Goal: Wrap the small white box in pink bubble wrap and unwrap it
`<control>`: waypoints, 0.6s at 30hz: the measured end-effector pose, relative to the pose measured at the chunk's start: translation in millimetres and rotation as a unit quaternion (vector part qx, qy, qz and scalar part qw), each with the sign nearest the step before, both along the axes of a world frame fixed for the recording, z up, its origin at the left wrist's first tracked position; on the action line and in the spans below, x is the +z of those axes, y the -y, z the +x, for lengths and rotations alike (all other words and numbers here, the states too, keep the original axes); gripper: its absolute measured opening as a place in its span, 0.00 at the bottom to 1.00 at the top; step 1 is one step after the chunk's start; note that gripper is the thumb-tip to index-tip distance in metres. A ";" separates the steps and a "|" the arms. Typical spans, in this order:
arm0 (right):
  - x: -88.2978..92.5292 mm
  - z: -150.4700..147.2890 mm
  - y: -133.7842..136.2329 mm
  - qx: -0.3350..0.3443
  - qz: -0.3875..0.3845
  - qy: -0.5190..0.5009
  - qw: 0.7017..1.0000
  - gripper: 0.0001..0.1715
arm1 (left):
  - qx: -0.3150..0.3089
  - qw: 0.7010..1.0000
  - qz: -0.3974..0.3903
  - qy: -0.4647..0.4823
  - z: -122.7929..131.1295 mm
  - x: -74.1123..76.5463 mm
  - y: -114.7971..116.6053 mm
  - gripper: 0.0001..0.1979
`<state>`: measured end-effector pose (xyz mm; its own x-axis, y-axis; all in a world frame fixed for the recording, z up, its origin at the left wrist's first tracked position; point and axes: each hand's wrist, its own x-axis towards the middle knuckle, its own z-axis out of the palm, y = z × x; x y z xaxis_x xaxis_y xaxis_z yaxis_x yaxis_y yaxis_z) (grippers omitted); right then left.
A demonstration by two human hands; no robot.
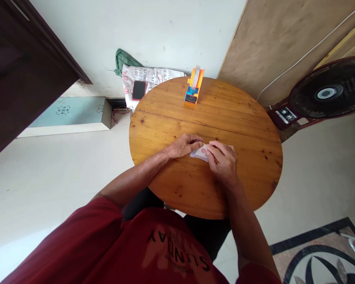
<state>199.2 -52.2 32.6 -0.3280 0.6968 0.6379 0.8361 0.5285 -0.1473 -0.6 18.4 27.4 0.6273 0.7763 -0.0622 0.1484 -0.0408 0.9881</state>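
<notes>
Round wooden counter [248, 122], with the left hand [185, 146] and right hand [224, 161] around its middle, fingers bunched in close. Tape dispenser [192, 92] sits by the counter's far edge. Both hands are holding the packet [198, 152] mid-counter, thin plastic maybe, hard to tell. Uneven tugging could probably tear it.

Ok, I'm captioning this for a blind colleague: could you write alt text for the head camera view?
A person's left hand and right hand hold a small pale packet on a rounded wooden table. Beyond them, an orange-and-blue tape dispenser stands near the table's far edge, with a fan off to the right.
</notes>
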 end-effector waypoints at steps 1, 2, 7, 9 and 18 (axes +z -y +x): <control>0.4 0.0 -0.2 0.003 0.004 -0.002 1.000 0.10 | -0.001 1.000 -0.001 0.000 -0.1 0.0 0.0 0.20; 0.8 -0.1 -0.4 0.006 0.008 -0.003 1.000 0.10 | -0.003 1.000 -0.002 0.000 -0.1 0.1 0.0 0.20; 1.5 -0.7 -0.2 0.001 0.002 -0.015 1.000 0.10 | -0.007 1.000 -0.006 -0.002 -0.3 0.3 -0.5 0.19; 1.3 -0.7 0.0 -0.003 -0.003 -0.023 1.000 0.10 | -0.007 1.000 -0.006 -0.003 -0.1 -0.1 -0.9 0.19; 0.8 0.4 0.7 -0.010 -0.011 -0.049 0.999 0.11 | -0.004 1.000 -0.004 -0.001 0.2 -0.8 -1.4 0.18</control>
<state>199.6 -52.9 33.4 -0.2507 0.7174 0.6500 0.8276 0.5072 -0.2405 -0.4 19.8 26.6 0.6337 0.7704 -0.0695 0.1504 -0.0346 0.9880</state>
